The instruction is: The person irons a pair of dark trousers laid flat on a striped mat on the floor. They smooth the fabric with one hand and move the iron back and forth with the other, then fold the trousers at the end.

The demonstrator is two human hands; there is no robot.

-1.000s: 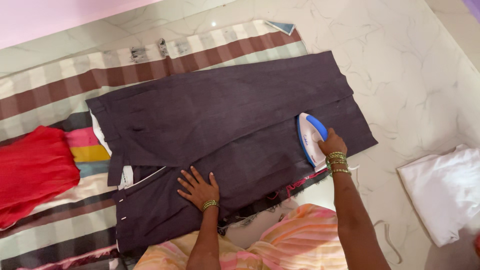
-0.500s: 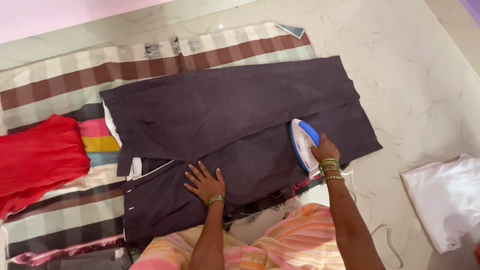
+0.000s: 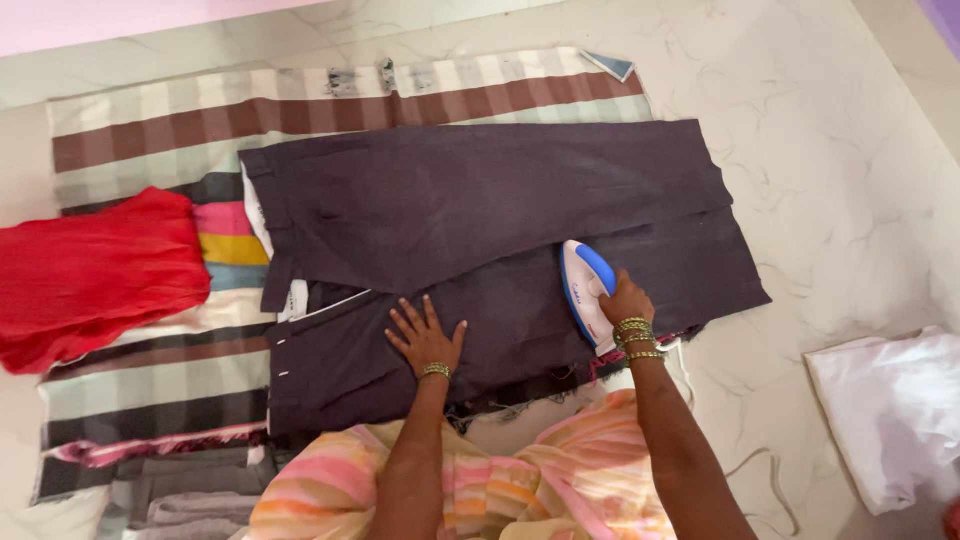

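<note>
Iron (image 3: 585,290) sits on the dark trousers (image 3: 480,215), nose pointing away from the body, right hand (image 3: 626,298) fingers clenched on its handle; left hand (image 3: 425,340) lies flat, fingers spread, pinning cloth alongside.

The marble floor (image 3: 820,150) under me carried a striped cloth (image 3: 170,125), with my dark trousers (image 3: 480,200) and a red garment (image 3: 90,275) spread on it; a white cloth (image 3: 890,410) lay on bare floor.
</note>
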